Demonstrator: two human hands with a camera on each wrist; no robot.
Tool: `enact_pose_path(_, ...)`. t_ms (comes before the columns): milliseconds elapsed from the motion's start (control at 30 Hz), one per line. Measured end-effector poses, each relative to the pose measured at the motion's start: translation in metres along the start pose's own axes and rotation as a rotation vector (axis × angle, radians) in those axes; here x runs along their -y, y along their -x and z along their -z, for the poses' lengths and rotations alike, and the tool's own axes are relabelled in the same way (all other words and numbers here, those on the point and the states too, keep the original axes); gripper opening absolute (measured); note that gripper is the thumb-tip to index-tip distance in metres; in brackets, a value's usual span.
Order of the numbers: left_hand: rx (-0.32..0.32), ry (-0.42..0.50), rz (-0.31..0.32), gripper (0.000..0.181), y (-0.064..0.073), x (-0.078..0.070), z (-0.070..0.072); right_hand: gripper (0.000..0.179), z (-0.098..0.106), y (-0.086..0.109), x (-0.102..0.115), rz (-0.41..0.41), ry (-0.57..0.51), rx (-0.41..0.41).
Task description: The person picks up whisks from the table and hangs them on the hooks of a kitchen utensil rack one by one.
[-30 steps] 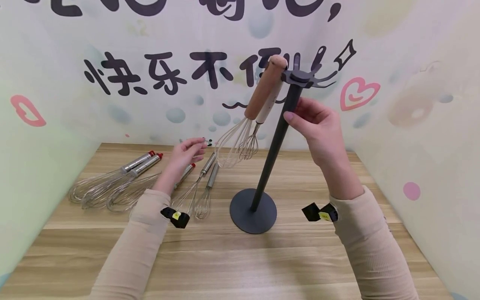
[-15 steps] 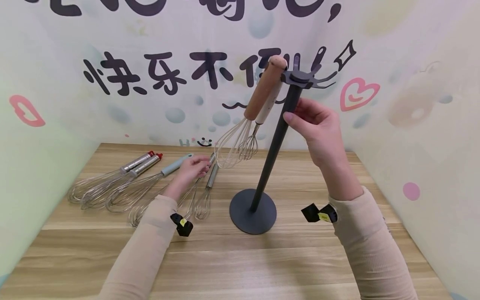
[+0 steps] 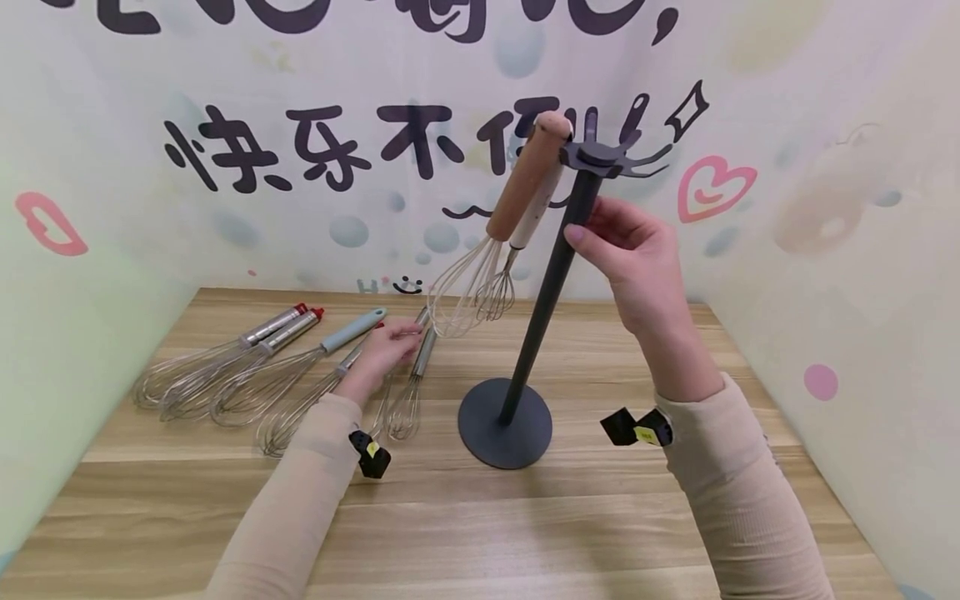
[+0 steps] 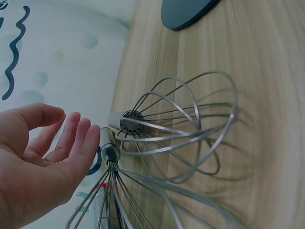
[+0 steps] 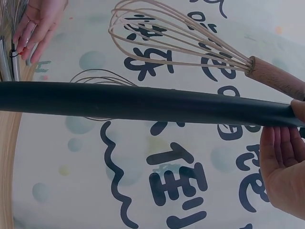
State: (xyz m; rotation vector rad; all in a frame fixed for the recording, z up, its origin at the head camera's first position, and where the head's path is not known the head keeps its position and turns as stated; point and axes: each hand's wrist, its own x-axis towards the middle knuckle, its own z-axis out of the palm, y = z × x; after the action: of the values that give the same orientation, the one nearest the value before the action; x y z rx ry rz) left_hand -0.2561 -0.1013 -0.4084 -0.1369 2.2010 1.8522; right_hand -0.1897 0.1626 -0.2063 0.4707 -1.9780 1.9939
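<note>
My right hand [image 3: 637, 267] grips the dark grey pole of a stand [image 3: 545, 308] high up, below its hooked top, thumb in front and fingers behind. Two whisks hang from the stand's left hooks: one wooden-handled [image 3: 519, 190], one white-handled [image 3: 537, 213]. My left hand [image 3: 386, 350] is low over the table by the handles of two metal whisks. In the left wrist view its fingers are loosely bent, beside the handle of the nearer metal whisk [image 4: 109, 144]; they are not closed round it. The other small metal whisk [image 3: 423, 357] lies just to its right.
Several more whisks lie left on the wooden table [image 3: 480, 533]: a light-blue-handled whisk [image 3: 352, 329], red-tipped metal whisks [image 3: 277, 327], and another metal one [image 3: 300, 408] partly behind the left forearm. The stand's round base [image 3: 505, 446] rests on the table. A printed wall [image 3: 337, 250] rises behind.
My left hand has come down and slightly right, from above the whisks to the metal whisk handles, uncovering the light-blue handle. The right hand stays on the pole, and the hanging whisks look unmoved.
</note>
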Motion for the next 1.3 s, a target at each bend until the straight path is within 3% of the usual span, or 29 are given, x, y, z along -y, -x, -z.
enact_pose_path(467,0.016,-0.145,-0.014,0.045,-0.001,0.01,-0.004,0.025,-0.001,0.002,-0.002,-0.007,-0.018,-0.036)
enact_pose_path(700,0.018,-0.211,-0.059,0.052,-0.003,0.014,-0.008,0.027,-0.001,0.001,-0.003,-0.002,-0.026,-0.04)
enact_pose_path(967,-0.035,-0.376,-0.112,0.05,-0.01,0.02,-0.014,0.025,-0.002,0.001,-0.001,-0.01,-0.015,-0.033)
enact_pose_path(1300,-0.099,-0.45,-0.196,0.048,-0.006,0.021,-0.02,0.025,-0.002,0.0,0.0,-0.012,-0.021,-0.03)
